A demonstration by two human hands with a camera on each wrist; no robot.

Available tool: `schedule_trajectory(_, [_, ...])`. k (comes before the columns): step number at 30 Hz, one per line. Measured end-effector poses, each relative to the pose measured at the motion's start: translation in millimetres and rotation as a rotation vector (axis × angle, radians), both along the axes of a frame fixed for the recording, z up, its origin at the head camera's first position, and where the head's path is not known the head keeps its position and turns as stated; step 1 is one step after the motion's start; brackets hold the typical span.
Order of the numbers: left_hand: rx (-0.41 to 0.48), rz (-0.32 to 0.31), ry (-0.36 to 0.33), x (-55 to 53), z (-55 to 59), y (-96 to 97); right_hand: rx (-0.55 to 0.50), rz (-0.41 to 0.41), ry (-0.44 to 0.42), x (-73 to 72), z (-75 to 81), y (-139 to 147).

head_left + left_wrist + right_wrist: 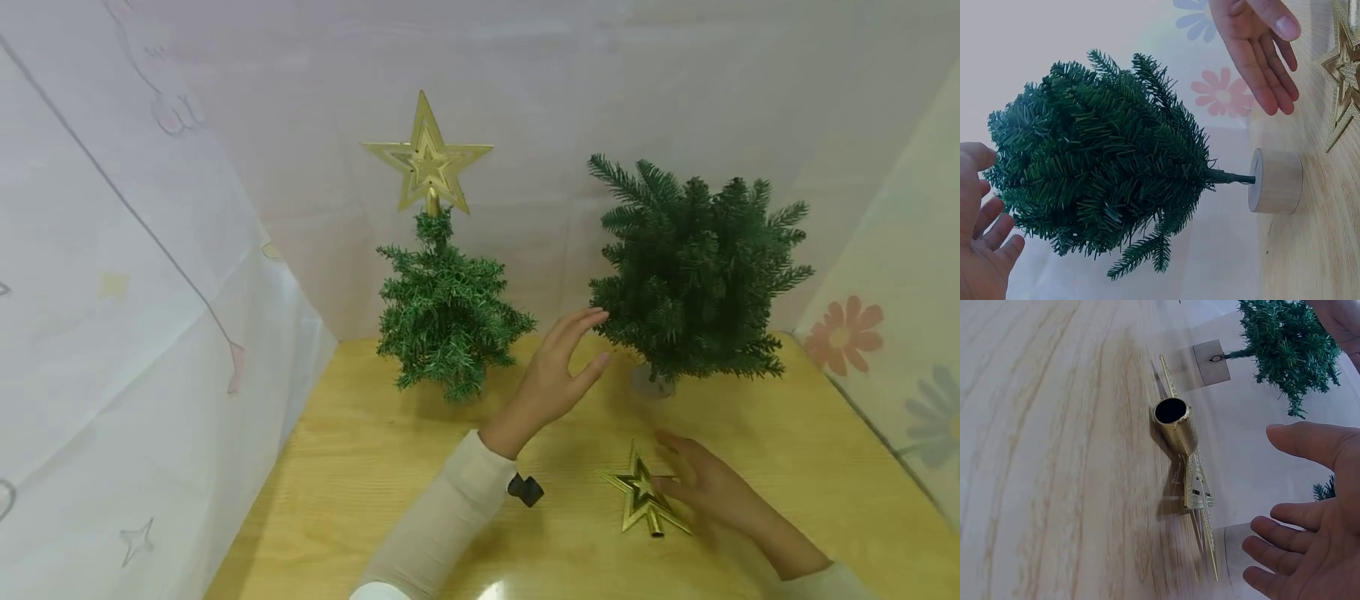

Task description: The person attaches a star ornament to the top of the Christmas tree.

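Observation:
A gold star tree topper (pixel 640 482) with a hollow tube at its base lies on the wooden table. Above it hovers my right hand (pixel 708 483), fingers loosely extended and holding nothing; the right wrist view shows the topper (pixel 1180 434) apart from the palm (pixel 1316 550). My left hand (pixel 551 375) reaches toward the dark green artificial tree (pixel 697 275), thumb and fingers spread. In the left wrist view those fingers (pixel 994 240) are beside its top branches; whether they touch cannot be told. That tree stands upright on a round wooden base (pixel 1275 181).
To the left stands a smaller green tree (pixel 450 317), bearing another gold star (pixel 427 158) upright on its tip. Pale patterned sheets (pixel 525 100) hang behind and beside the table (pixel 337 467). A black strap end (pixel 525 490) shows at my left wrist.

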State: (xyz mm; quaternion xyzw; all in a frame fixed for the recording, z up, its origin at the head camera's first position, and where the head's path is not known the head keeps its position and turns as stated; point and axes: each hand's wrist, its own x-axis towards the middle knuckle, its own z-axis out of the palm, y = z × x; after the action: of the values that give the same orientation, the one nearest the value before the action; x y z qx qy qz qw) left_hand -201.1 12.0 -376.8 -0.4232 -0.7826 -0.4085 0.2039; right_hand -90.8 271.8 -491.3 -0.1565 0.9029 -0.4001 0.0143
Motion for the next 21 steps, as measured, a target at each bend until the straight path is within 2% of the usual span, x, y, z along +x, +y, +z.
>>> schedule_trajectory(2, [0.009, -0.013, 0.016, -2.1, 2.5, 2.4, 0.007, -0.001, -0.018, -3.5, 0.6, 2])
schedule_trajectory(4, [0.004, -0.027, 0.02, -3.0, 2.5, 4.2, -0.009, 0.007, -0.084, -6.4, -0.3, 4])
schedule_trajectory(7, [-0.018, -0.038, 0.006, -2.7, -1.1, 6.0, -0.024, 0.021, -0.185, -8.6, -5.3, 6])
schedule_trajectory(9, [-0.024, -0.039, -0.012, -1.7, -4.2, 6.9, -0.047, 0.042, -0.222, -8.6, -9.7, 7])
schedule_trajectory(14, [-0.032, -0.036, -0.022, -3.3, -3.7, 11.1, -0.029, 0.088, -0.202, -9.8, -12.7, 8])
schedule_trajectory(21, [-0.086, -0.023, -0.051, -7.3, 2.8, 18.8, 0.048, 0.101, -0.184, -8.4, -13.5, 8])
